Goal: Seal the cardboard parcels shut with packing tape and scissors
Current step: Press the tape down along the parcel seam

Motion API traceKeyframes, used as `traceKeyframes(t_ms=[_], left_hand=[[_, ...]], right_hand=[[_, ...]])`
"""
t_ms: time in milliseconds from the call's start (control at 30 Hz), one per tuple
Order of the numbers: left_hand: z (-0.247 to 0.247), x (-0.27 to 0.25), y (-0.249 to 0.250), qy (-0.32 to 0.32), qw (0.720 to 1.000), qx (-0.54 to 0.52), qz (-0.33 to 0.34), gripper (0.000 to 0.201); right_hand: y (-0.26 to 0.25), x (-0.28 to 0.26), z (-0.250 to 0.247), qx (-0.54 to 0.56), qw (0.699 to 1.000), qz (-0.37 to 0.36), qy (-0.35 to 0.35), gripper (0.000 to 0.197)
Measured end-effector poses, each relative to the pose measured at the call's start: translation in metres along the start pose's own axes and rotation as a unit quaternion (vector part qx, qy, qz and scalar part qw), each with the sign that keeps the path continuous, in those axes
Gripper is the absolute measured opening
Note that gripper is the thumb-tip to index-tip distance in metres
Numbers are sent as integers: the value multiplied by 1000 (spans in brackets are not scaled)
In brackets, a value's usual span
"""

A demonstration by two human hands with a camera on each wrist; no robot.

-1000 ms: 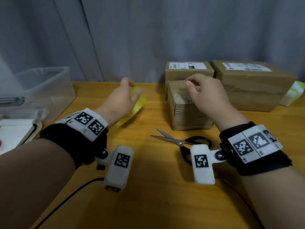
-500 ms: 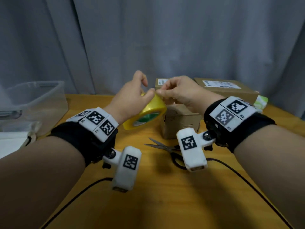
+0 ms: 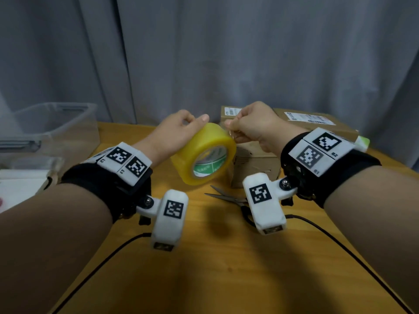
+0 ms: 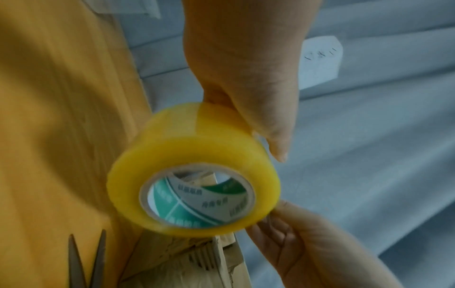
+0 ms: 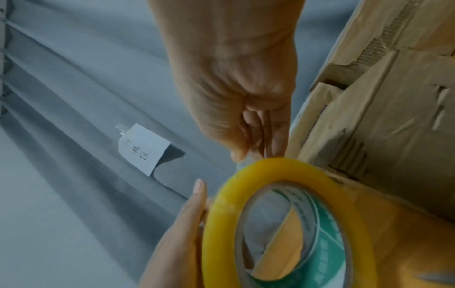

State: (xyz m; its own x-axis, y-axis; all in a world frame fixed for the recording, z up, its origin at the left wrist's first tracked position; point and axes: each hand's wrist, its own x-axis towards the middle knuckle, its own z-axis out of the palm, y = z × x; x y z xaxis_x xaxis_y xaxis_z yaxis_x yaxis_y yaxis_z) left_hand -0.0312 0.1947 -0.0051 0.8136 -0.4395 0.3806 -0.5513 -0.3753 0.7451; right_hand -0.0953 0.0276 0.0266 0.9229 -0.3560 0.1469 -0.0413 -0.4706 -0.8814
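Observation:
A yellow roll of packing tape (image 3: 204,152) is held up above the table, its green-printed core facing me. My left hand (image 3: 195,120) grips the roll from the left, thumb on its top. My right hand (image 3: 230,130) pinches the loose tape end at the roll's upper right edge; the left wrist view shows those fingers (image 4: 278,216) against the roll (image 4: 192,187). A small cardboard box (image 3: 254,164) stands just behind the roll. Black-handled scissors (image 3: 226,197) lie open on the table below it.
Two more labelled cardboard boxes (image 3: 231,112) (image 3: 317,125) stand at the back by the grey curtain. A clear plastic bin (image 3: 56,123) sits at the left, white papers in front of it. Cables (image 3: 108,257) trail from the wrist cameras across the wooden table (image 3: 215,268).
My left hand lifted the tape roll off the table. My right hand left the small box, came to the roll and pinched the tape end.

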Motion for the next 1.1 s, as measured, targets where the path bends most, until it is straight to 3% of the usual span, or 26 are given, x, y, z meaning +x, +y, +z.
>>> traceKeyframes(t_ms=[133,267,367,433,500,900,1100], left_hand=[[5,-7,-10,-69,991,-80,-81,65],[9,4,7,5,999,-14,-45,59],[9,14,14,-23,988,146,-35,62],[14,17,14,-64,954,290,-33,68],[24,20,13,-78,935,342,-42,67],[55,50,30,-179,895,401,-77,59],[58,54,32,-208,889,399,-84,51]], right_hand=[[10,3,6,-5,998,20,52,29],[18,4,7,-28,996,5,80,31],[23,3,-12,-61,995,10,83,31],[26,1,-25,-81,993,19,78,27],[33,2,-33,-135,988,25,71,28],[62,32,-42,-268,957,77,79,35],[70,36,-42,-313,943,89,62,40]])
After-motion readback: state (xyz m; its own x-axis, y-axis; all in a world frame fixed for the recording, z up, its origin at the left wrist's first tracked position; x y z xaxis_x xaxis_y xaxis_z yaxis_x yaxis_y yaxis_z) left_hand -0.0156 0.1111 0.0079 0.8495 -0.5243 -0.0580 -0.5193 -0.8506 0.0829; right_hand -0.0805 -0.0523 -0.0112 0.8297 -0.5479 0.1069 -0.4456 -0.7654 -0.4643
